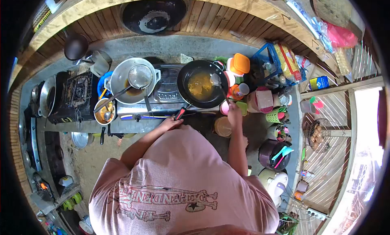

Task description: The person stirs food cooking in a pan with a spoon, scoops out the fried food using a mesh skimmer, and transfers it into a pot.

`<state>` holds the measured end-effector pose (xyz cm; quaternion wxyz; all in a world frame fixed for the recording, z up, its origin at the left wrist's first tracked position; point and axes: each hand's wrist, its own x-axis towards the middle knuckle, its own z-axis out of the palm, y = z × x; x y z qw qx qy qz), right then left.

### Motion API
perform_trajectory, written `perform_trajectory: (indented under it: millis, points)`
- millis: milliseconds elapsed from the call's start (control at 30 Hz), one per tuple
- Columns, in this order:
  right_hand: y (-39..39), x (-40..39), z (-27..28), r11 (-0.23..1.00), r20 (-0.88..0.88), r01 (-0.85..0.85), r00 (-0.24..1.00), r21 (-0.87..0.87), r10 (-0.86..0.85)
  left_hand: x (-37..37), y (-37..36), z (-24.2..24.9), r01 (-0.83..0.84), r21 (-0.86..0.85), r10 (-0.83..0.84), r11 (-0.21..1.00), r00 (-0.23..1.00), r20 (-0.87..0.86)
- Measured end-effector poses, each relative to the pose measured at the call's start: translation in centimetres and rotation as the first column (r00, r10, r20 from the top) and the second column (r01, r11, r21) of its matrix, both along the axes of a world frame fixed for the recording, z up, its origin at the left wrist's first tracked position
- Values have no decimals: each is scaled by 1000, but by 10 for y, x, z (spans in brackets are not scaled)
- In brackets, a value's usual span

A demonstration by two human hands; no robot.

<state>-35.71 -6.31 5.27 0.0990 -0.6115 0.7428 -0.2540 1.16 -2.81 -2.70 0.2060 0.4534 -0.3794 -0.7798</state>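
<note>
I've got both hands on the head view. Right hand [233, 109]: fingers clenched around the dark handle of a long-handled turner with a grey metal blade [215, 79]. Blade is inside the round black wok [185, 90], at the right part of the bowl. Yellow-brown food [196, 88] sits in yellowish oil at the wok's middle. Wok is on the right side of a silver two-burner gas stove [166, 96].

Left hand [172, 123]: fingers look closed on the lower end of a black-and-red handle [180, 113] just off the wok's lower left edge. I can't tell from here whether that handle joins the wok.

On the left burner side I see a wide light-grey metal pan [116, 78] with brown liquid, a round wire-mesh strainer [140, 76] lying over it. Near its lower left, a pale round bowl [97, 118] holds orange-yellow food and a ladle. Right of the wok: an orange square-lidded container [240, 64], near a blue plastic basket [262, 52].
</note>
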Motion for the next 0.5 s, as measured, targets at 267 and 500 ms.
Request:
perform_trajectory:
  millis: [267, 500]
  points:
    - [5, 32, 25, 987, 549, -43, 834, 157, -51, -3, -6, 10, 29, -67, -22, 997, 994, 106]
    - [10, 20, 60, 999, 213, -29, 977, -16, 32, -5, -11, 13, -25, 57, 26, 998, 1000, -15]
